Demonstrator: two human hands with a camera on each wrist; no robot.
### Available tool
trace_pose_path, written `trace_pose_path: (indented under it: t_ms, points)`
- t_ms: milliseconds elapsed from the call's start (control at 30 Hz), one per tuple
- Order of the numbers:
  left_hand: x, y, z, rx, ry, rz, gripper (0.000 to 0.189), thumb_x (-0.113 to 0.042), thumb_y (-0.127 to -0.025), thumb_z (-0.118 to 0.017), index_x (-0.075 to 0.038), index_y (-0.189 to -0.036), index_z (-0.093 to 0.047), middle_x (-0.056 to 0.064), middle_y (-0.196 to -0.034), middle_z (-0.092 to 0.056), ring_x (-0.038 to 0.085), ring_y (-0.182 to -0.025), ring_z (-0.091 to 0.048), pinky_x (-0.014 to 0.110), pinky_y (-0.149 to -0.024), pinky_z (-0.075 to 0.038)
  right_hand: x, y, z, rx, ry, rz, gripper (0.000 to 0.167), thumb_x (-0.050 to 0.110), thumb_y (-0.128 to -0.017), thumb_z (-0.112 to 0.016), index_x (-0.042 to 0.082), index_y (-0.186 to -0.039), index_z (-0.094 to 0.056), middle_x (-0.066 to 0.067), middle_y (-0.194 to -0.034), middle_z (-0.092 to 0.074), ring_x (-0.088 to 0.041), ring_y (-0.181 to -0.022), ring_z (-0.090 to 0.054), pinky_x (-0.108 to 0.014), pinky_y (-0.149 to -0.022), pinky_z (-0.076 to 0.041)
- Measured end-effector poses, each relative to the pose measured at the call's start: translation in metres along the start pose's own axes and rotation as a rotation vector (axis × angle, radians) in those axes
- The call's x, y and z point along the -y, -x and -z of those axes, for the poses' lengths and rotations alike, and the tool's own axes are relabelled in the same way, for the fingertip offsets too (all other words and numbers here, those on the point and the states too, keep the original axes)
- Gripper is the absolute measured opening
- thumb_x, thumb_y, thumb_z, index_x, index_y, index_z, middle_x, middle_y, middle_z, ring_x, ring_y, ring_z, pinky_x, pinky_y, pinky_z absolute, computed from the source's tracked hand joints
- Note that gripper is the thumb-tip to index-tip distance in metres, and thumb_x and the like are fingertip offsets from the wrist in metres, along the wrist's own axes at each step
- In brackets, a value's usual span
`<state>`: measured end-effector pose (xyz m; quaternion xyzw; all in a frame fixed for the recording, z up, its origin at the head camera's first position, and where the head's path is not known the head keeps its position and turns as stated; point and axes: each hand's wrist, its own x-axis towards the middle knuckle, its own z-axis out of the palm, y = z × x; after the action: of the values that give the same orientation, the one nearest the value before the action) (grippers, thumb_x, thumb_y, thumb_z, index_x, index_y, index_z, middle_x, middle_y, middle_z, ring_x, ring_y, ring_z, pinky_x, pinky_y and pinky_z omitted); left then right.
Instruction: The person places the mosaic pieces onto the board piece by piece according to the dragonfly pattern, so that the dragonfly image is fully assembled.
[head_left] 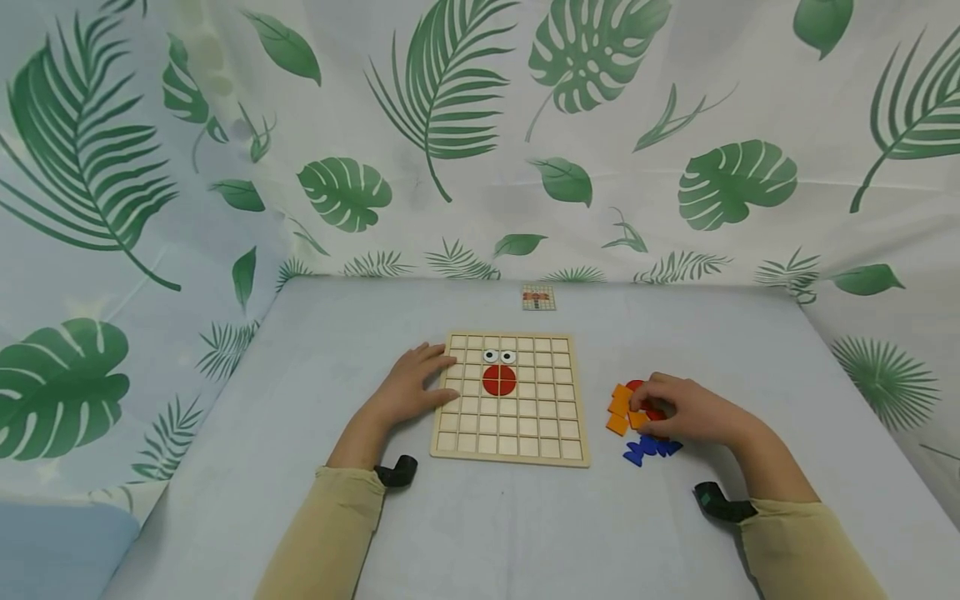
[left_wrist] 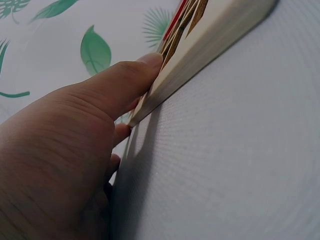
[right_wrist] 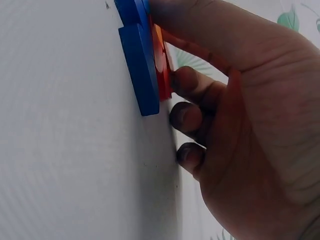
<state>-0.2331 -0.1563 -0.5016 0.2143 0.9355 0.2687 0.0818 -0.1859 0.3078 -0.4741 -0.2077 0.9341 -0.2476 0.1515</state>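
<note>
A square wooden grid board (head_left: 547, 400) lies on the table; two eye tiles (head_left: 499, 357) and a red circle of quarter pieces (head_left: 499, 381) sit in its cells. My left hand (head_left: 408, 385) rests at the board's left edge, fingers spread and thumb on the rim (left_wrist: 165, 82). My right hand (head_left: 686, 408) is over a small pile of tiles, thumb and index finger bent around an orange square tile (head_left: 637, 420). Whether they pinch it is hidden. Red pieces (head_left: 655, 412) lie partly under the fingers, and blue pieces (right_wrist: 140, 70) lie beside the thumb.
A small pattern card (head_left: 538, 298) lies near the table's back edge, beyond the board. More orange squares (head_left: 619, 400) and blue pieces (head_left: 634, 454) lie right of the board. Leaf-printed cloth (head_left: 480, 167) hangs behind the table and along its sides.
</note>
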Motion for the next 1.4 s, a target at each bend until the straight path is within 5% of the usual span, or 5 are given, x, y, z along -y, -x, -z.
trace_pose_path:
  t_ms: [467,833,1400]
  points:
    - [0.003,-0.002,-0.001,-0.005,-0.002,-0.007,0.067,-0.048,-0.091,-0.067,-0.021,-0.148,-0.046,0.004,-0.162,-0.030,0.030,-0.154,-0.014,0.049,-0.128,-0.008,-0.003,-0.001,-0.001,-0.057,-0.083,0.007,0.020,0.036,-0.084,-0.078,0.031,-0.099,-0.065,0.005,-0.103,-0.054,-0.013,-0.093,-0.051,-0.019,-0.077,-0.052]
    - [0.006,-0.003,-0.004,-0.006,-0.010,-0.002,0.067,-0.050,-0.091,-0.066,-0.022,-0.148,-0.046,0.003,-0.162,-0.030,0.029,-0.154,-0.014,0.046,-0.128,-0.007,0.015,0.001,0.015,-0.081,-0.086,0.015,0.023,0.023,-0.089,-0.073,0.023,-0.110,-0.063,0.004,-0.097,-0.060,-0.015,-0.088,-0.049,-0.020,-0.065,-0.050]
    - [0.006,-0.001,-0.003,-0.015,-0.008,-0.014,0.066,-0.049,-0.091,-0.067,-0.021,-0.148,-0.046,0.005,-0.162,-0.031,0.031,-0.154,-0.014,0.049,-0.128,-0.008,0.064,-0.063,0.015,-0.123,-0.041,0.122,0.026,0.020,-0.090,-0.072,0.023,-0.115,-0.065,0.005,-0.095,-0.057,-0.017,-0.088,-0.049,-0.025,-0.070,-0.047]
